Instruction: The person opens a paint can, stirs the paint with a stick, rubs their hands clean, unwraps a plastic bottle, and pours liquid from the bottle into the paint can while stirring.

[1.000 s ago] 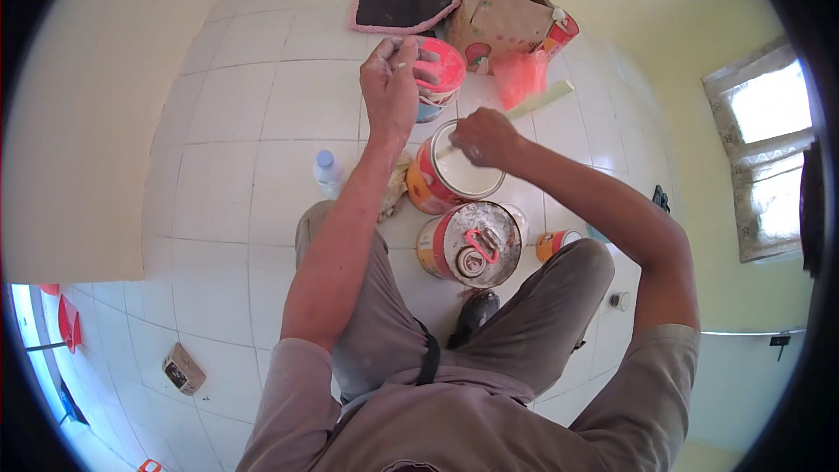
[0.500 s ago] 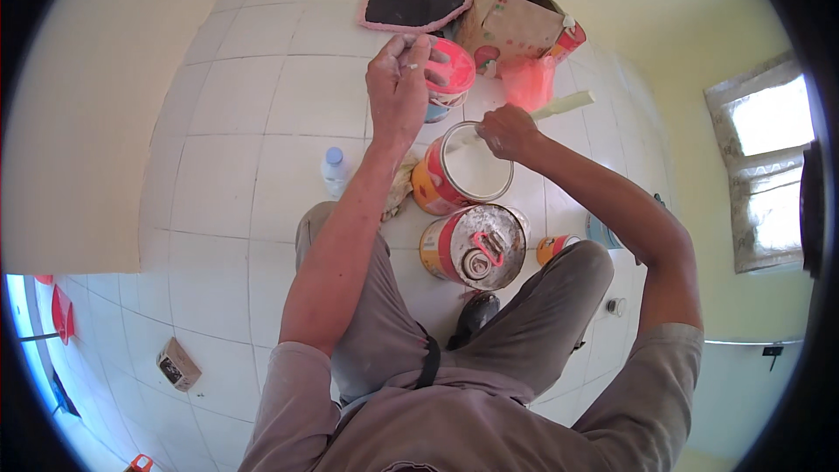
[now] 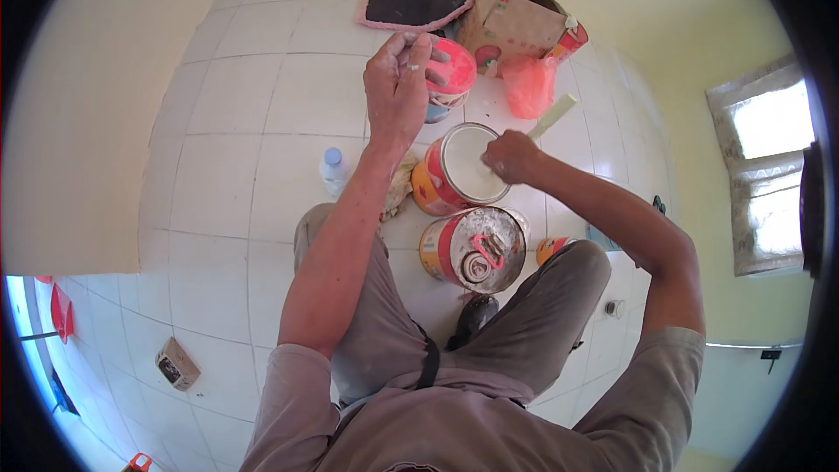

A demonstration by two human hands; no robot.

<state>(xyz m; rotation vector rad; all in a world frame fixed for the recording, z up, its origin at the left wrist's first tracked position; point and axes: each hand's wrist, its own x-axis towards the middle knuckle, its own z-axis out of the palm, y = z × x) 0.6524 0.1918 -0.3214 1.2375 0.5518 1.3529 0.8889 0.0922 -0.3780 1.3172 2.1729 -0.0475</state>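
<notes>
A pink-topped pail (image 3: 456,72) stands beyond the paint can, its lower part white and blue. My left hand (image 3: 398,87) is closed at its left rim, fingers over the pink part; the exact grip is partly hidden. My right hand (image 3: 514,157) is wrapped round a pale flat stick (image 3: 555,115), which slants up to the right. That fist is over the right rim of an open can (image 3: 428,188) of white paint (image 3: 468,153). Whether the stick's lower end is in the paint is hidden by the hand.
Close to my knees stands a paint-smeared closed can (image 3: 441,253). A capped bottle (image 3: 333,173) and a rag (image 3: 398,188) lie left of the cans. Farther off are a cardboard box (image 3: 520,31), a pink plastic bag (image 3: 529,87) and a black pad (image 3: 415,2). A small can (image 3: 551,249) sits by my right knee.
My right hand has moved down and slightly right along the can's rim. The stick has swung to a steeper slant. My left hand and the pail have hardly moved.
</notes>
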